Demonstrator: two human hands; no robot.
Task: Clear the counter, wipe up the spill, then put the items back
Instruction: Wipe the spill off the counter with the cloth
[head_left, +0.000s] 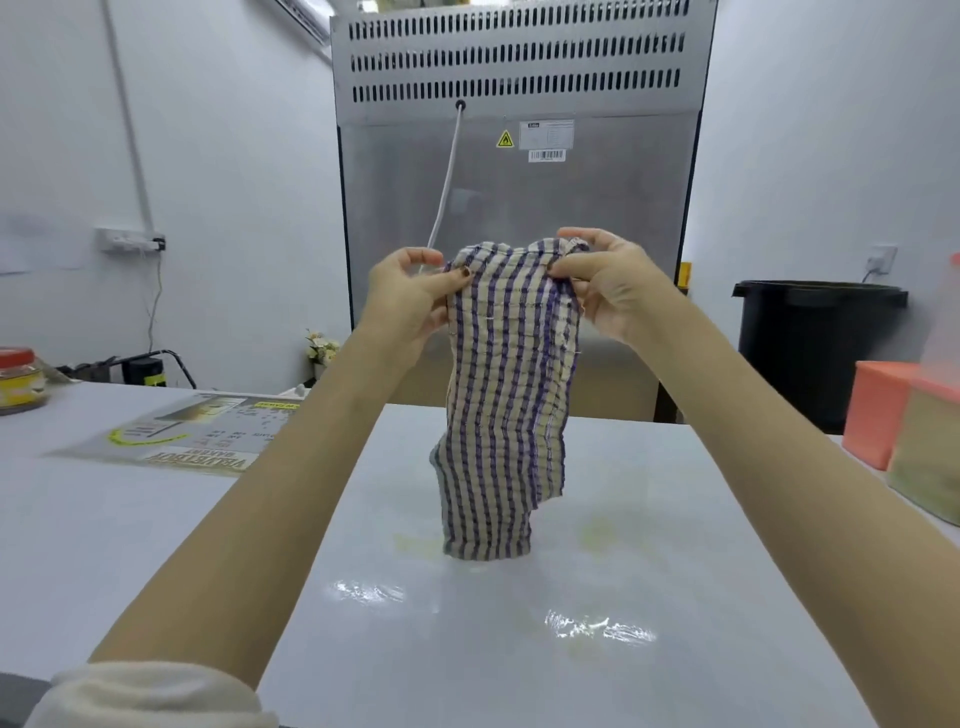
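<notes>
A purple-and-beige checked cloth (506, 384) hangs in front of me, its lower end touching the white counter (675, 519). My left hand (402, 301) pinches its top left corner and my right hand (608, 283) pinches its top right corner, both held up above the counter. Pale yellowish smears of the spill (597, 535) lie on the counter around the cloth's lower end, and wet patches (597, 626) glisten nearer to me.
A jar with a red lid (18, 379) and a printed sheet (192, 431) lie on the left table. Orange and green containers (883, 415) stand at the right edge. A black bin (815, 343) and a steel appliance (519, 182) are behind.
</notes>
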